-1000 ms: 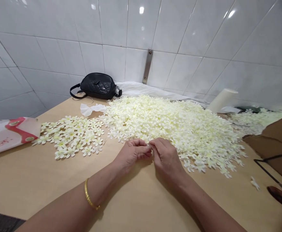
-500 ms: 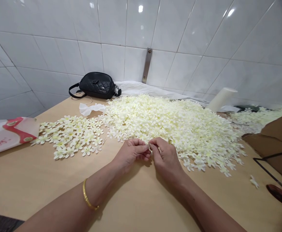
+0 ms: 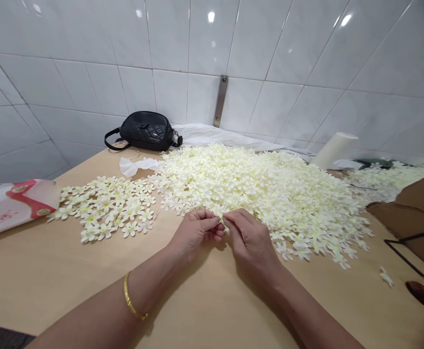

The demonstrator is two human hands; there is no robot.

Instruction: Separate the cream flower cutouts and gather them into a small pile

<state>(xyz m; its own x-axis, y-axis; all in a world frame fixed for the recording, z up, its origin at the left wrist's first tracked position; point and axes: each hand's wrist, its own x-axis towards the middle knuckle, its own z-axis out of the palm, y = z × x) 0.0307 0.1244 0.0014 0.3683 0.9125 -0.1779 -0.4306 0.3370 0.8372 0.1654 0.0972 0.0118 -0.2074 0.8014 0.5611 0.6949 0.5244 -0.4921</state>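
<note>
My left hand is closed in a pinch at the front edge of a large heap of pale yellow flowers. Close beside it, my right hand also pinches, its fingertips almost meeting those of the left. Whatever lies between the fingertips is too small and hidden to name; a bit of pale yellow shows there. A smaller spread of flowers lies on the table to the left of my hands.
A black bag sits by the tiled wall, with thin white material before it. A red-and-white plastic bag lies at left. At right are a white roll, brown cardboard and a single flower.
My right hand has shifted slightly right and its fingertips have moved a little at the pinch. The left hand is nearly unchanged. The view has tilted slightly.
</note>
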